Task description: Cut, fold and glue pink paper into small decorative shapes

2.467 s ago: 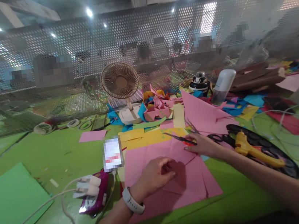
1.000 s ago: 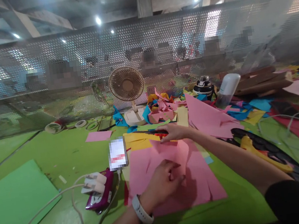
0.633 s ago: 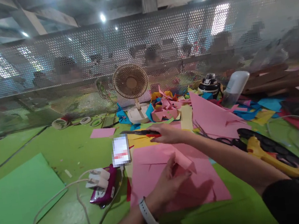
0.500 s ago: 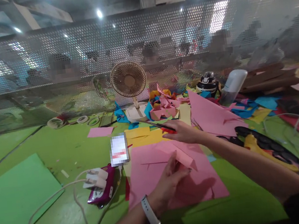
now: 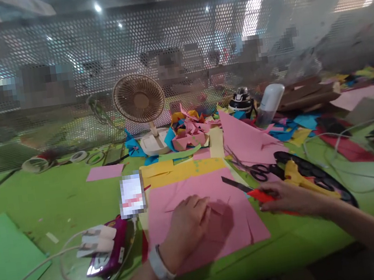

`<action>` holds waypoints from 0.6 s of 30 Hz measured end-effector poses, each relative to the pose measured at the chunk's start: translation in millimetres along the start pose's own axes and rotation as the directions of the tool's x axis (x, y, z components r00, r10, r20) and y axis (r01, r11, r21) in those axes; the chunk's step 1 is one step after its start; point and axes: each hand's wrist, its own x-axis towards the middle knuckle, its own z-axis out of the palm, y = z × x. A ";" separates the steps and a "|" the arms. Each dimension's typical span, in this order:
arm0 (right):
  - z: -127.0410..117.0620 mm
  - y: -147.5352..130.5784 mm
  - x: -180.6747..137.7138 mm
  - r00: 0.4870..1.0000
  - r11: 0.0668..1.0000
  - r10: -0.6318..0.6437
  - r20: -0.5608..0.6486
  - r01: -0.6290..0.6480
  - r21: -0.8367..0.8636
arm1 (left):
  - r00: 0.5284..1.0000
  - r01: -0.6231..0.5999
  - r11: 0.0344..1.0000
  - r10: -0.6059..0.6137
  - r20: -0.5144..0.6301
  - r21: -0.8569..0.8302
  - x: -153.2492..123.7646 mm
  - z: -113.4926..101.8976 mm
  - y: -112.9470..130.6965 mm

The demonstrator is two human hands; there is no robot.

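Observation:
My left hand (image 5: pixel 187 222), with a pale strap on its wrist, lies palm down on a large pink paper sheet (image 5: pixel 161 203). Its fingers are stretched out over a smaller piece of pink paper (image 5: pixel 221 204), which they partly cover. My right hand (image 5: pixel 286 196) is closed round the orange-red handle of a knife (image 5: pixel 239 184). The dark blade points left and away from me, over the sheet's right edge. Black-handled scissors (image 5: pixel 258 172) lie just beyond the right hand, beside a black tray (image 5: pixel 343 188) holding a yellow glue gun (image 5: pixel 295 174).
A lit phone (image 5: pixel 131 195) and a purple power bank (image 5: pixel 110 253) with white plugs and cables lie left. Behind stand a fan (image 5: pixel 140 100), a heap of paper scraps (image 5: pixel 189 133) and a bottle (image 5: pixel 271 101). A perforated screen (image 5: pixel 190 34) closes the back; blurred people show beyond.
My right hand has drawn the knife back, down and to the right. My left hand has gone from holding up the small pink paper to pressing flat on it. The view has turned right.

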 end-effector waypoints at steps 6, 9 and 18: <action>1.9 -1.7 -20.2 0.993 0.991 0.086 0.083 -0.095 0.100 | 0.978 -0.209 0.959 0.205 0.037 0.193 25.0 21.5 -19.5; 4.6 0.0 -30.3 0.983 0.971 0.128 0.133 -0.152 0.184 | 0.974 -0.227 0.948 0.218 0.066 0.222 26.4 26.4 -23.1; 16.2 -2.2 -34.9 0.973 0.971 0.132 0.188 -0.166 0.173 | 0.971 -0.230 0.939 0.205 0.121 0.254 25.7 27.6 -23.8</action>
